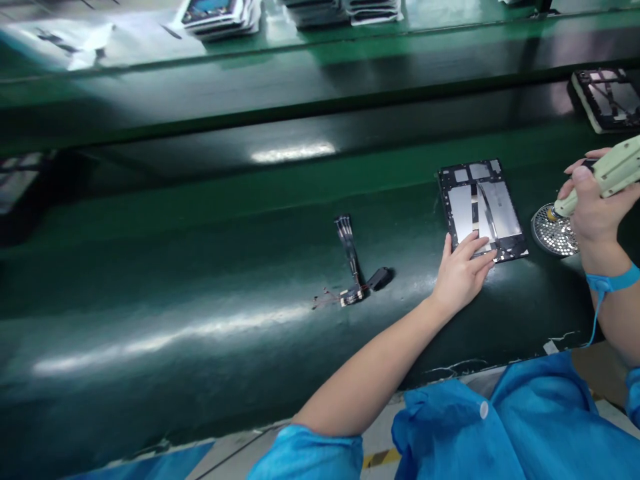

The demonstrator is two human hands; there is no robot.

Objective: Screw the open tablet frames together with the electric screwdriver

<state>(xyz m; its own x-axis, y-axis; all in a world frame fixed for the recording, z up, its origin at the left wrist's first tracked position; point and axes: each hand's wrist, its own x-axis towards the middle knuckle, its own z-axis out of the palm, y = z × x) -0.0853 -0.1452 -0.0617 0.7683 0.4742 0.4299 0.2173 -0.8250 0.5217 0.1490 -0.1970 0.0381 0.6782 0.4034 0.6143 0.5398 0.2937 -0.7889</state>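
**Bench log: left hand on tablet frame, right hand on dispensing gun**

At far left, a dark flat panel (pixel 17 180) is lying at the edge of view, too blurred to identify. Farther up, stacked tablet panels (pixel 220 17) are sitting in piles on the far belt. On the near green conveyor belt (pixel 150 340), a flex-cable assembly (pixel 350 267) is lying loose, with a small circuit board (pixel 351 296) and a black piece (pixel 380 279) at its lower end. It is probably limp and easily creased, so the board seems the best hold.

The left hand (pixel 460 277) is resting on the lower edge of a tablet back frame (pixel 483 210), which is lying flat on the belt. Its fingers are slightly spread and pinching nothing. The frame looks thin, light and fairly stiff, but its foil-covered panels look fragile; the rim seems the safer hold.

The right hand (pixel 590 213) is wrapped around a pale green dispensing gun (pixel 603 175), its thumb lying along the top. The gun's brass nozzle (pixel 551 214) is touching a round perforated metal plate (pixel 555 230). A blue wrist strap (pixel 613 280) is circling the right wrist, and a second tablet frame (pixel 607 100) is lying at upper right.
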